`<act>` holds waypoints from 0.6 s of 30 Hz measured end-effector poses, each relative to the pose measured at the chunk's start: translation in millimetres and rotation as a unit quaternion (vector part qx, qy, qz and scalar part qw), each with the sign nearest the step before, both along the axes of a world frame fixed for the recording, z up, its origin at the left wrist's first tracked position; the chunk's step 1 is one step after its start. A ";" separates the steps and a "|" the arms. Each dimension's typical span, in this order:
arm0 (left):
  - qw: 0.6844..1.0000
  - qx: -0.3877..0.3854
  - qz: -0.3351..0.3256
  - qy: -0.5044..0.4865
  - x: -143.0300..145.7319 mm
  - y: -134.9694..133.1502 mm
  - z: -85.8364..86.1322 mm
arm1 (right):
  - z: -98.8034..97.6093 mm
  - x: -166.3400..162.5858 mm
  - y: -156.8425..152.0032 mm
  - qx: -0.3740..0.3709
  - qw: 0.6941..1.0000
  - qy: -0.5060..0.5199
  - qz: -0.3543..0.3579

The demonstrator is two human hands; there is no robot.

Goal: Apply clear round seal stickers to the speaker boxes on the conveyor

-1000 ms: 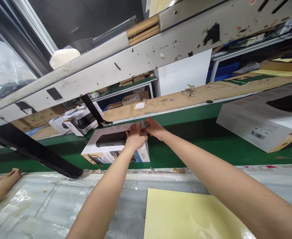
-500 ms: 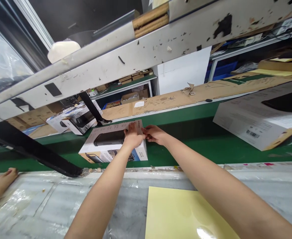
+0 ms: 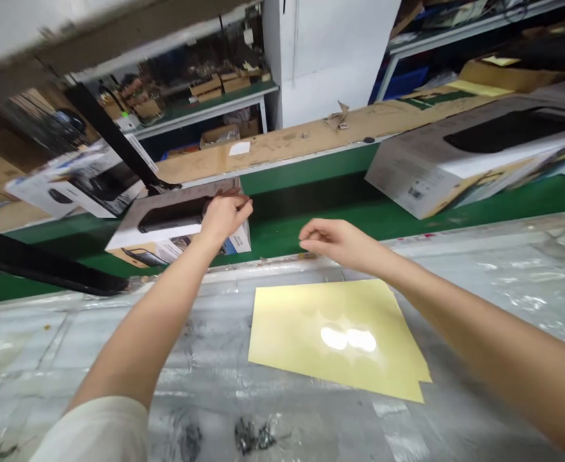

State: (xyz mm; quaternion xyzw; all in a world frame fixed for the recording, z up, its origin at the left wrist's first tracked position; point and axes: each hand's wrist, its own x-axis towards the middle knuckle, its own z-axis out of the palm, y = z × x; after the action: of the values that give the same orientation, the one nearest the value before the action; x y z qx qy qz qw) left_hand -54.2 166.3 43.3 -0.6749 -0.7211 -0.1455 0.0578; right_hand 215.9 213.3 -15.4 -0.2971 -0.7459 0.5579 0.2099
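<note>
The left hand (image 3: 224,215) rests on the box (image 3: 133,232), grip unclear; the right hand (image 3: 334,244) hovers empty, half-curled. Shifting the box probably needs both.

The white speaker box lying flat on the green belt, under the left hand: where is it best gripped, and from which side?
Probably by its two short ends, reaching from the near side of the belt. The white speaker box lies flat with its long face toward the person, and a black strut crowds its far left corner. The left hand rests on the right end.
</note>
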 end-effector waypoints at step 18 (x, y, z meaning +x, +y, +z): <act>0.949 -0.123 -0.128 -0.260 98.5 -122.8 -81.9 | -36.8 41.2 -65.5 0.336 0.925 -0.061 0.166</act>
State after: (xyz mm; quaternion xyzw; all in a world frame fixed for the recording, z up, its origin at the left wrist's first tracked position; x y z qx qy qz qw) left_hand 44.3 43.5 -38.5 -0.7017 -0.6312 -0.2327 -0.2345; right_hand 257.0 147.8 -52.2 -0.1145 -0.9397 0.2825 0.1553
